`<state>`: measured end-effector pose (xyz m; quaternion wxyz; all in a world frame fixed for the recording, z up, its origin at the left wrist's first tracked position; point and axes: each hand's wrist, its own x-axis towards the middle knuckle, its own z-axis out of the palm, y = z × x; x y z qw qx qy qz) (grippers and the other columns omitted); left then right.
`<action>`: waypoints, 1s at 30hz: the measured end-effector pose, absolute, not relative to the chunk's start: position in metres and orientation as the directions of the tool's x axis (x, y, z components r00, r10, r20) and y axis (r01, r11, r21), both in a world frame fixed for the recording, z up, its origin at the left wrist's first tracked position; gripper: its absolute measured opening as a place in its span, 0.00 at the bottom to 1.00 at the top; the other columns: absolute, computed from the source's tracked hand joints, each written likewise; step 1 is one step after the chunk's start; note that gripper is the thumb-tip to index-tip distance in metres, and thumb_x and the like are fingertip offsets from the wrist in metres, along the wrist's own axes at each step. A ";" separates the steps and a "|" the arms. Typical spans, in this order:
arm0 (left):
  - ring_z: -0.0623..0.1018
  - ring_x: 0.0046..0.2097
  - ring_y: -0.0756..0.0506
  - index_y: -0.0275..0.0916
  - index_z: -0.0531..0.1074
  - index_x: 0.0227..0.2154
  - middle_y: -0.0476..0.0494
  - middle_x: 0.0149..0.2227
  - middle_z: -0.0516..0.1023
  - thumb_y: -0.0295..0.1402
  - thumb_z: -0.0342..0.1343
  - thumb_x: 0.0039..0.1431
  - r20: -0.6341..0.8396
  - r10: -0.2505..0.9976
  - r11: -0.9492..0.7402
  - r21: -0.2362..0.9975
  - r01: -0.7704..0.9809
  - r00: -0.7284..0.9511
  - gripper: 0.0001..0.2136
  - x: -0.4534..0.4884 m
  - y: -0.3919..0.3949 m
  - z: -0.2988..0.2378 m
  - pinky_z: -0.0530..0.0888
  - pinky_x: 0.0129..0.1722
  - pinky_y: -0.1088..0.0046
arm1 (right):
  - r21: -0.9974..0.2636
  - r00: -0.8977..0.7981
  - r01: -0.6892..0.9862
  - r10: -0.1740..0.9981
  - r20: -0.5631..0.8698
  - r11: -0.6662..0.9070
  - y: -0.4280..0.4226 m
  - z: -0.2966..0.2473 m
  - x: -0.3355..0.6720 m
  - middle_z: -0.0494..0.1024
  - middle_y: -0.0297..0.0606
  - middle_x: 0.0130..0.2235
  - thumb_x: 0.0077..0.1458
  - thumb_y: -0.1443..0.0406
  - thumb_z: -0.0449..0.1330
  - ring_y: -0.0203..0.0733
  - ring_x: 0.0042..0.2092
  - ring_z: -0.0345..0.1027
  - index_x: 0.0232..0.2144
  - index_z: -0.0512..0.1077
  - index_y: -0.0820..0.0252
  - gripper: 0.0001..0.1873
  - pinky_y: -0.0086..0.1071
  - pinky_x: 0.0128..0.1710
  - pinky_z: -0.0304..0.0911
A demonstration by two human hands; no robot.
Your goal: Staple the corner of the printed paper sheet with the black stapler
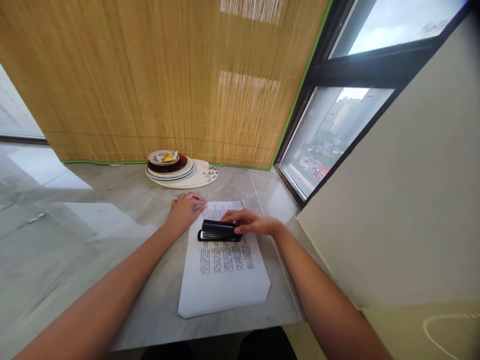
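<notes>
two hands (185,212) (252,222), one stapler (219,230), one blind (142,80)

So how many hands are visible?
2: left hand at the far left corner of the white printed paper, right hand on the right end of the black oblong stapler.

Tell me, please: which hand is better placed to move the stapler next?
Probably the right hand: it holds the right end of the stapler. The left hand rests at the far left corner of the paper, off the stapler.

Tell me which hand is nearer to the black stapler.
Right. The right hand has its grip on the right end of the stapler; the left hand lies apart from it, at the far left corner of the paper.
</notes>
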<state>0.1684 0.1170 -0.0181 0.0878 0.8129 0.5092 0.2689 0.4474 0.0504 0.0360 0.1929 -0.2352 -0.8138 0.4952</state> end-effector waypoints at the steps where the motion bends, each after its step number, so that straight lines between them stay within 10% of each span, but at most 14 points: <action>1: 0.74 0.49 0.33 0.50 0.86 0.41 0.41 0.48 0.82 0.37 0.62 0.60 0.355 0.875 -0.466 0.429 0.774 0.330 0.10 0.168 0.118 -0.019 0.69 0.48 0.57 | -0.912 -0.818 0.180 0.571 0.068 0.367 0.052 0.034 0.450 0.76 0.43 0.56 0.62 0.51 0.63 0.47 0.58 0.69 0.58 0.75 0.57 0.27 0.42 0.60 0.61; 13: 0.78 0.47 0.38 0.47 0.86 0.37 0.42 0.45 0.82 0.32 0.62 0.56 0.375 0.879 -0.465 0.533 0.707 0.295 0.09 0.163 0.129 -0.025 0.72 0.51 0.60 | -0.699 -0.723 0.314 0.639 0.263 0.643 0.041 0.026 0.422 0.77 0.43 0.55 0.54 0.54 0.70 0.48 0.55 0.71 0.56 0.75 0.56 0.29 0.40 0.58 0.65; 18: 0.79 0.44 0.42 0.40 0.80 0.45 0.40 0.45 0.82 0.35 0.52 0.66 0.496 0.868 -0.466 0.804 0.369 0.014 0.13 0.166 0.120 -0.007 0.76 0.43 0.66 | -0.762 -0.607 0.355 0.753 0.253 0.542 0.041 0.023 0.422 0.83 0.37 0.43 0.58 0.56 0.67 0.46 0.45 0.77 0.51 0.78 0.60 0.22 0.36 0.48 0.70; 23: 0.83 0.45 0.41 0.34 0.74 0.46 0.31 0.50 0.81 0.43 0.45 0.73 0.040 0.961 0.059 0.937 -0.343 0.273 0.18 0.180 0.112 0.000 0.80 0.43 0.63 | -0.599 -0.258 0.489 0.761 0.595 0.634 0.045 0.016 0.421 0.80 0.40 0.54 0.57 0.71 0.60 0.47 0.55 0.75 0.55 0.76 0.57 0.22 0.41 0.58 0.68; 30: 0.83 0.50 0.43 0.32 0.77 0.44 0.30 0.46 0.83 0.41 0.42 0.75 -0.101 0.861 0.341 0.842 -0.419 0.498 0.21 0.179 0.112 -0.006 0.77 0.56 0.65 | -0.142 -0.492 0.671 0.580 0.649 0.728 0.046 0.011 0.409 0.75 0.40 0.62 0.61 0.79 0.47 0.44 0.69 0.60 0.59 0.73 0.56 0.30 0.46 0.70 0.57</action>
